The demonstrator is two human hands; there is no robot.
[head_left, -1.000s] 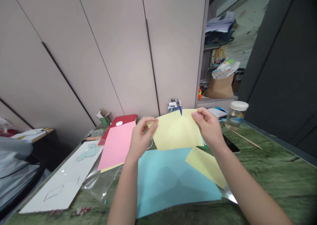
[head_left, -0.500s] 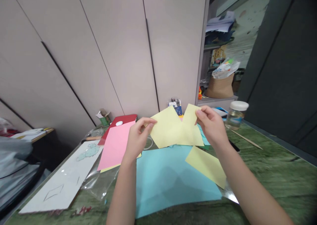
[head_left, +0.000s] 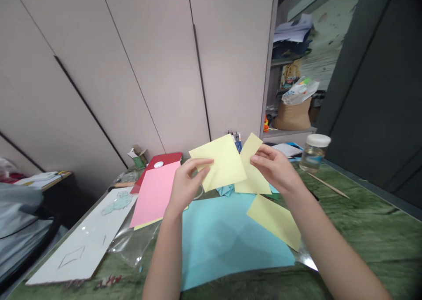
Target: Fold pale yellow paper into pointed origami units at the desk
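Between the thumb and fingers of my left hand (head_left: 187,183) is a squarish piece of pale yellow paper (head_left: 220,161), raised above the table. My right hand (head_left: 278,166) pinches a second, narrower yellow paper piece (head_left: 252,179) by its right side. The left piece's right edge overlaps the front of the right one; whether they still join behind it I cannot tell. Below both hands lies a large light blue sheet (head_left: 224,243). Another yellow piece (head_left: 277,223) rests on its right edge, beside my right forearm. Folded blue paper (head_left: 226,190) shows partly behind the held pieces.
Left of my arm are a pink sheet (head_left: 154,194), a red folder (head_left: 168,159) and a white board (head_left: 79,243) with drawings. A lidded jar (head_left: 315,154) and a wooden stick (head_left: 329,185) lie right. Pens (head_left: 236,138) stand at the back, before the cabinets (head_left: 158,71).
The left part of the yellow paper has turned and come over the right part, showing as a square in front. My right hand has shifted slightly left. The sheets on the table stay put.
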